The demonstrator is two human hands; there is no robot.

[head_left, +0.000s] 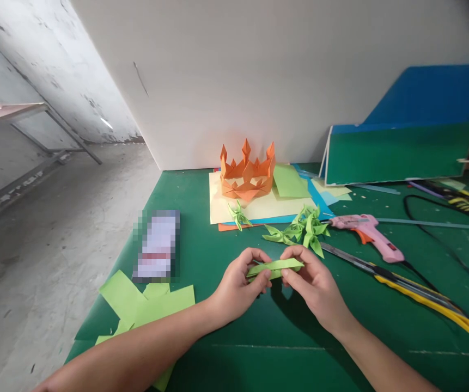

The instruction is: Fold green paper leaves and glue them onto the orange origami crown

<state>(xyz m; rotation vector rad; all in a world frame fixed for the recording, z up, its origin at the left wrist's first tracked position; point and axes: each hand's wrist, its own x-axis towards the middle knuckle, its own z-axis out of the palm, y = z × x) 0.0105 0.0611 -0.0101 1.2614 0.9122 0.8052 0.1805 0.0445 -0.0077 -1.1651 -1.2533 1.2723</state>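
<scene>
While loose light-green paper sheets (156,310) lie flat on the desk (205,359) to the left of the left hand (234,286), partly beneath its forearm, that hand pinches one end of a folded green paper strip (275,265). The right hand (320,288) grips the other end between thumb and fingers, so both hands are closed on it. The strip looks only part folded: it is long and narrow, without the pointed petals of the finished pieces.

To the right of the right hand lies a yellow-handled utility knife (418,296). Just beyond that hand sits a cluster of petalled green paper pieces (311,231), apparently complete, near a pink glue gun (371,234). Beyond the left hand, one more petalled piece (239,216) rests by itself. Farther off, an orange paper crown (246,188) stands upright, seemingly fully assembled. The flat sheets appear unworked, so some folding probably remains.
</scene>
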